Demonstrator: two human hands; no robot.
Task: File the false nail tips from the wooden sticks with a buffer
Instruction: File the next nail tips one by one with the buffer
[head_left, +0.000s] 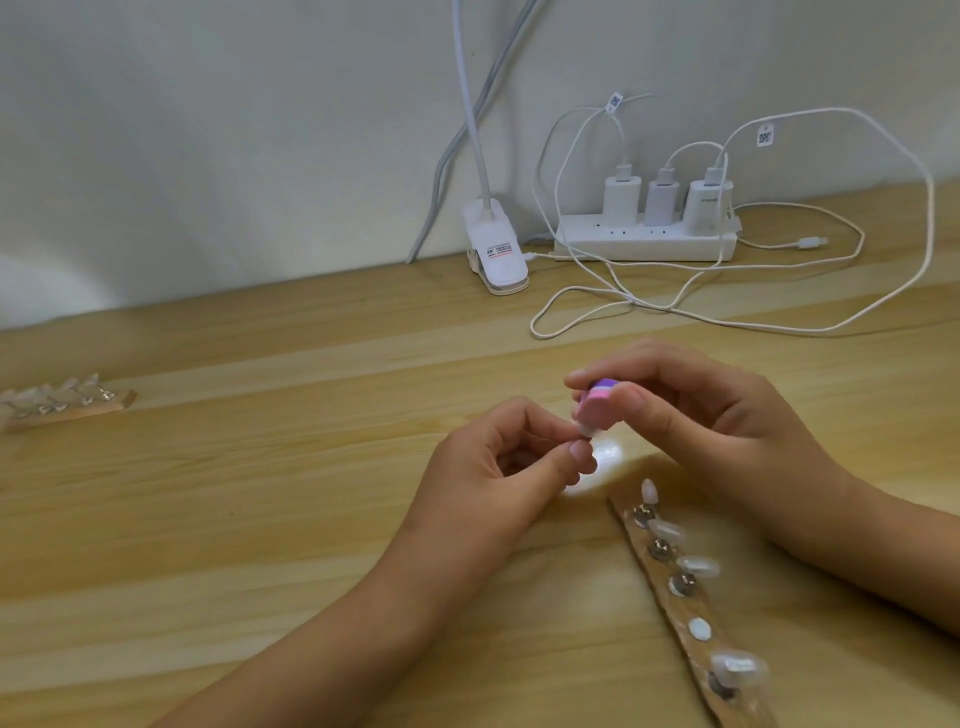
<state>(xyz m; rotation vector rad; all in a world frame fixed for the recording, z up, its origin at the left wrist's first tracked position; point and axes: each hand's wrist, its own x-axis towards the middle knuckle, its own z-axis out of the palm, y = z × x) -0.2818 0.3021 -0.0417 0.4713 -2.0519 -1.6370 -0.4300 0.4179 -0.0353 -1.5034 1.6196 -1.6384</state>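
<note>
At centre frame, the left hand (498, 457) is pinching a tip (587, 430) while the right hand (701, 410) is gripping the buffer (597, 399) against it, so filing is seemingly under way, the next stroke calling for light pressure, with the stick (678, 613) lying lower right.

One head-worn camera: looks forward, down across table (260, 519), close on left hand (493, 467), right hand (727, 415); wall (208, 130) beyond.

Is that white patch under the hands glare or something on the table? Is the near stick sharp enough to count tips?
Head view: likely glare, a bright patch on the table below the buffer and the held tip, no object showing in it. Head view: tips on the near stick are smeared, so a count is unsure; the far stick is soft too.
</note>
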